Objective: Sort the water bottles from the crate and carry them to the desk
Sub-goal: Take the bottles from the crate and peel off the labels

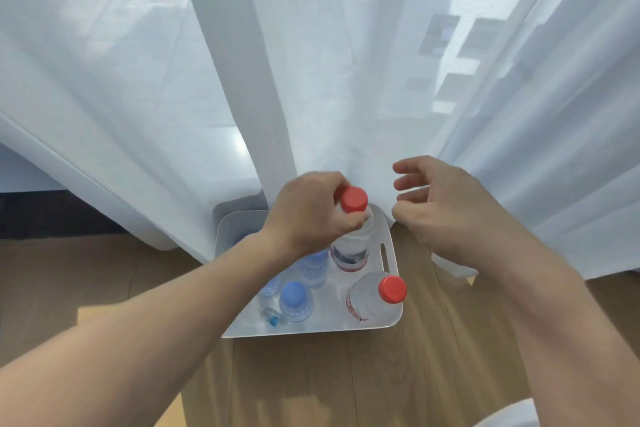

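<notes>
A white crate stands on the wooden floor against a sheer curtain. My left hand grips the neck of a large red-capped bottle at the crate's far right corner. A second red-capped bottle stands at the near right corner. Smaller blue-capped bottles stand to the left, and one small bottle lies on its side near the front. My right hand hovers just right of the gripped bottle, fingers loosely curled, holding nothing.
The white sheer curtain hangs behind and drapes over the crate's far rim. Wooden floor spreads in front of the crate. A dark strip of wall base shows at the left.
</notes>
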